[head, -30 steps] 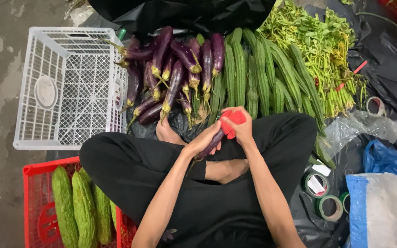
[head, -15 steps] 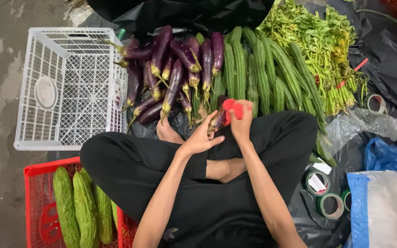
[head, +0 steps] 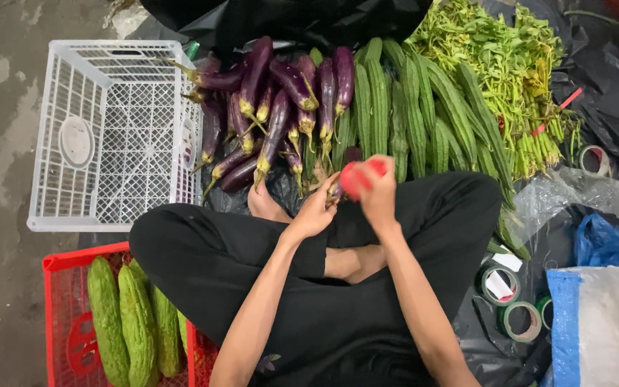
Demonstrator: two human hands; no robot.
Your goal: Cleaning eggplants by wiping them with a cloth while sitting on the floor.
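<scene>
Right hand (head: 380, 195): closed around a red tool (head: 356, 176), above the crossed legs. Left hand (head: 317, 212): gripping one eggplant (head: 337, 190) by its end, touching the red tool. Eggplant pile (head: 274, 107) just ahead, ridged green gourds (head: 410, 115) beside it. White crate (head: 109, 129) at left; red crate (head: 66, 315) holding bitter gourds (head: 127, 322). Tape rolls (head: 510, 301) at right.

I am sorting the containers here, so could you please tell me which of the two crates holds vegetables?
The red crate at lower left, beside the person's knee, holds green bitter gourds. The white crate above it, left of the eggplants, holds no vegetables.
</scene>
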